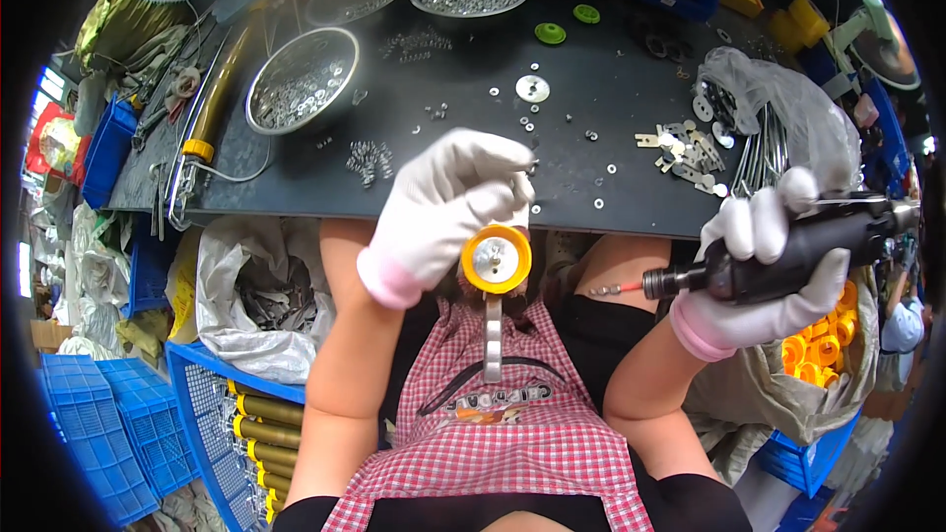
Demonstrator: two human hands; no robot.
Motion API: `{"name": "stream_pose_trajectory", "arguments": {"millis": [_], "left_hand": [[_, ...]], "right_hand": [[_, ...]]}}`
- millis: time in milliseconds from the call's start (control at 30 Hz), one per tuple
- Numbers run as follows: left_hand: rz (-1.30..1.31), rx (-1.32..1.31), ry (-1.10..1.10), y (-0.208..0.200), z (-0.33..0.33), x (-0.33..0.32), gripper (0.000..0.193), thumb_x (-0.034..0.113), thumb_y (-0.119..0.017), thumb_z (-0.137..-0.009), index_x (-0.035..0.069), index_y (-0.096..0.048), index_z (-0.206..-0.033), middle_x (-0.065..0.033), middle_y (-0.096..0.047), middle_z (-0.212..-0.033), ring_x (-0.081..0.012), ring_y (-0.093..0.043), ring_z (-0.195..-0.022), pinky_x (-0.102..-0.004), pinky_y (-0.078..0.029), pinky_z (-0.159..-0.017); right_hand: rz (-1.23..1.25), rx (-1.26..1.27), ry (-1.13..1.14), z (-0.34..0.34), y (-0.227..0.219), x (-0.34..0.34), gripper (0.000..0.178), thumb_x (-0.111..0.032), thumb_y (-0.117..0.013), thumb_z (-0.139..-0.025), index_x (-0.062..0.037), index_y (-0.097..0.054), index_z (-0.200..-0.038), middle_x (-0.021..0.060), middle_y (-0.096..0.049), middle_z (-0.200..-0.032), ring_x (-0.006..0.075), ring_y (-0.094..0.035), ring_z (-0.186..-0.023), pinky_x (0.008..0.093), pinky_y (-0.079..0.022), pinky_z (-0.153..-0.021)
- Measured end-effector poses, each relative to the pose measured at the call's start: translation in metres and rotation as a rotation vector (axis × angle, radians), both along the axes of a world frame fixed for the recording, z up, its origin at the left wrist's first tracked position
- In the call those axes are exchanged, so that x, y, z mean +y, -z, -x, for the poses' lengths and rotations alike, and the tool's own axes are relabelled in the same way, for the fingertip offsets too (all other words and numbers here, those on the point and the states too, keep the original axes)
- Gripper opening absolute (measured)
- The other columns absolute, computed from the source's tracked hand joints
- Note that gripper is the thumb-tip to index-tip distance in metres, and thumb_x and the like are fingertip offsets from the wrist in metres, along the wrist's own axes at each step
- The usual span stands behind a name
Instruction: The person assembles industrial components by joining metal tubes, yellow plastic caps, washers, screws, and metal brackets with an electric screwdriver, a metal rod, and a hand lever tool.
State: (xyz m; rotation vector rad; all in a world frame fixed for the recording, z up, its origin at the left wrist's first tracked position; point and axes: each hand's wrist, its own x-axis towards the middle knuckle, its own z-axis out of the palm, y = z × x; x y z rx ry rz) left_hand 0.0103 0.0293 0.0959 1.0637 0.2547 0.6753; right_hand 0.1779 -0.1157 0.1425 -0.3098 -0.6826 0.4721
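My left hand (pixel 443 207), in a white glove, is closed just beyond a yellow ring-shaped cap (pixel 523 261). Its thumb and fingers come together; whatever they may hold is too small to make out. A round silver plate (pixel 491 258) sits inside the cap, with a small stud at its middle. From the cap's near side a metal strip (pixel 493 340) points toward my apron. My right hand (pixel 764 256), gloved too, grips a black power screwdriver (pixel 803 251). Its bit points left toward the cap, apart from it. What supports the cap is mostly hidden.
Loose washers and nuts, springs (pixel 370 163) and flat metal brackets (pixel 687 156) lie on the dark table (pixel 473 89). Metal bowls (pixel 302 81) of small parts stand far left. Long rods (pixel 764 153) lie right. Yellow rings (pixel 823 340) fill a sack; capped tubes (pixel 271 409) lie lower left.
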Motion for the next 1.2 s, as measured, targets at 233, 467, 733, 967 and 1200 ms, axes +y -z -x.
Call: {"name": "stream_pose_trajectory", "arguments": {"millis": [233, 467, 733, 967, 1200], "left_hand": [[0.304, -0.307, -0.028, 0.036, 0.016, -0.039, 0.028, 0.021, -0.076, -0.081, 0.001, -0.06, -0.093, -0.0112, -0.065, -0.088, -0.0176, -0.066, -0.077, -0.027, -0.054, -0.069], [0.473, -0.367, -0.003, 0.039, 0.03, -0.049, 0.026, 0.019, -0.074, -0.083, 0.0, -0.06, -0.095, -0.0105, -0.065, -0.088, -0.0176, -0.067, -0.077, -0.0269, -0.055, -0.068], [-0.349, -0.258, -0.528, 0.06, 0.02, -0.054, 0.031, 0.02, -0.08, -0.074, -0.001, -0.063, -0.089, -0.0119, -0.065, -0.087, -0.0211, -0.065, -0.08, -0.0312, -0.054, -0.071], [-0.938, 0.582, -0.489, 0.088, 0.015, -0.04, 0.108, 0.02, -0.084, -0.046, 0.001, -0.034, -0.139, -0.0166, -0.06, -0.114, -0.0336, -0.053, -0.112, -0.0436, -0.038, -0.101], [-0.997, 0.521, -0.568, 0.103, 0.011, -0.039, 0.112, 0.037, -0.089, -0.049, -0.001, -0.034, -0.139, -0.0116, -0.061, -0.113, -0.0336, -0.053, -0.111, -0.0434, -0.037, -0.1]], "right_hand": [[-0.147, 0.048, -0.09, 0.04, -0.008, 0.028, 0.048, -0.019, -0.069, -0.079, -0.0041, -0.045, -0.118, 0.0033, -0.046, -0.098, 0.0078, -0.046, -0.065, 0.0255, -0.04, -0.062], [-0.016, 0.052, -0.143, 0.056, 0.004, 0.023, 0.048, -0.021, -0.073, -0.075, -0.0068, -0.043, -0.11, 0.0003, -0.045, -0.09, 0.0071, -0.044, -0.063, 0.0239, -0.04, -0.063], [-0.065, 0.034, -0.091, 0.071, 0.011, 0.028, 0.044, -0.023, -0.074, -0.075, -0.0074, -0.044, -0.104, -0.0014, -0.044, -0.079, 0.0056, -0.039, -0.059, 0.0214, -0.034, -0.059], [0.126, -0.095, 0.166, 0.048, 0.066, 0.032, 0.052, -0.036, -0.063, -0.085, -0.0068, -0.045, -0.124, 0.0064, -0.054, -0.095, 0.0099, -0.039, -0.064, 0.0252, -0.033, -0.056], [0.117, -0.289, -0.038, 0.04, 0.094, 0.038, 0.061, -0.037, -0.056, -0.089, -0.008, -0.037, -0.14, 0.0166, -0.056, -0.117, 0.0142, -0.049, -0.07, 0.0279, -0.037, -0.057]]}}
